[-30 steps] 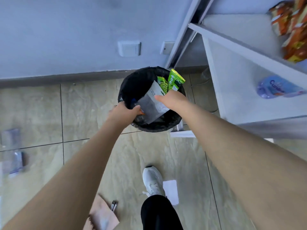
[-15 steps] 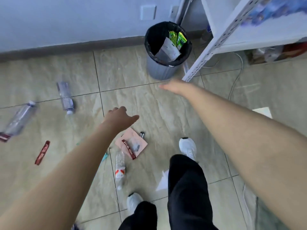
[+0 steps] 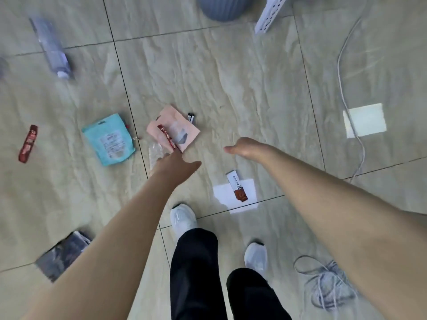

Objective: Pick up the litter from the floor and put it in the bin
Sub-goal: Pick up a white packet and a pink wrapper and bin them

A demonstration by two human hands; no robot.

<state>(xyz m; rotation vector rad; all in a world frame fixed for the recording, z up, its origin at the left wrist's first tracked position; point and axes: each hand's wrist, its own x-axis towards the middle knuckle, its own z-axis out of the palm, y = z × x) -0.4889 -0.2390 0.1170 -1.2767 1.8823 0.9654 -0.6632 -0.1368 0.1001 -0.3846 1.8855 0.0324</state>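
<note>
Litter lies scattered on the tiled floor. A pink pouch (image 3: 182,125) with a thin red stick wrapper (image 3: 169,139) across it sits just beyond my left hand (image 3: 175,163), which is empty with fingers apart. A crumpled clear bottle (image 3: 155,153) lies partly under that hand. A teal packet (image 3: 108,139) lies to its left. My right hand (image 3: 245,148) hovers empty above the floor. Below it a white paper (image 3: 248,197) carries a brown-and-white sachet (image 3: 237,188). Only the grey base of the bin (image 3: 221,8) shows at the top edge.
A clear bottle (image 3: 52,49) lies far left, a red wrapper (image 3: 28,144) at the left edge, a dark packet (image 3: 62,257) at lower left. A white shelf leg (image 3: 268,17) stands beside the bin. White cables (image 3: 342,88) trail down the right. My shoes (image 3: 182,218) stand below.
Both hands have left the bin after dropping the packets there, and are empty. The view has swung down and back from the bin to the littered floor; my left hand has reached toward the pink pouch.
</note>
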